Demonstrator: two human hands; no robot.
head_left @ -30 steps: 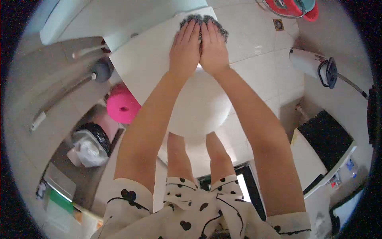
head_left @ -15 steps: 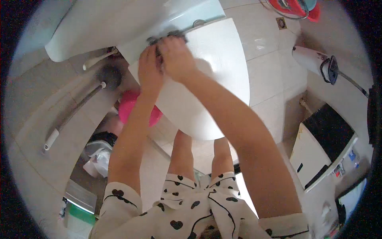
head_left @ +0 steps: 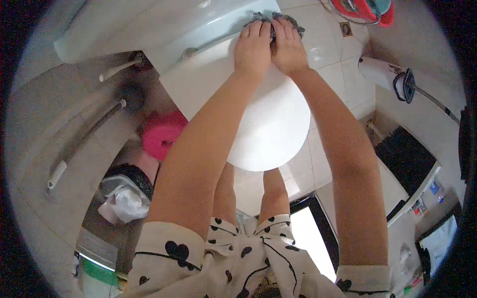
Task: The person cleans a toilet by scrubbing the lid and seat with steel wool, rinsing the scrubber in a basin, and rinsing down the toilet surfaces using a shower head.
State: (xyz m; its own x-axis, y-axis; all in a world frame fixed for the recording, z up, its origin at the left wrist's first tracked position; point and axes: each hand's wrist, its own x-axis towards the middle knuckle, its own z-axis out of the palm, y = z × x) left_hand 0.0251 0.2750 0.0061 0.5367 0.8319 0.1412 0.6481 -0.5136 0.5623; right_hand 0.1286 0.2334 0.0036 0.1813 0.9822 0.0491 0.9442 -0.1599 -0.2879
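Note:
A crumpled dark grey cloth point(head_left: 261, 17) lies at the back right edge of the white toilet lid point(head_left: 273, 131), close to the tank point(head_left: 169, 30). My left hand point(head_left: 252, 53) presses on its left part, fingers stretched forward and close together. Right beside it, my right hand point(head_left: 290, 52) bears down on the right part, fingers bent over the cloth. Both palms hide much of the cloth. The lid is down, and both forearms reach over it.
To the left are a toilet brush point(head_left: 119, 69), a long-handled brush point(head_left: 89, 139), a pink round object point(head_left: 161, 136) and a lined bin point(head_left: 126, 201). A floor drain point(head_left: 346, 29), red basin point(head_left: 386, 17), white cylinder point(head_left: 380, 74) and black-topped cabinet point(head_left: 410, 156) are on the right.
Both hands have moved right along the back of the lid with the cloth, from the left hinge side to the right corner. The left hinge now shows.

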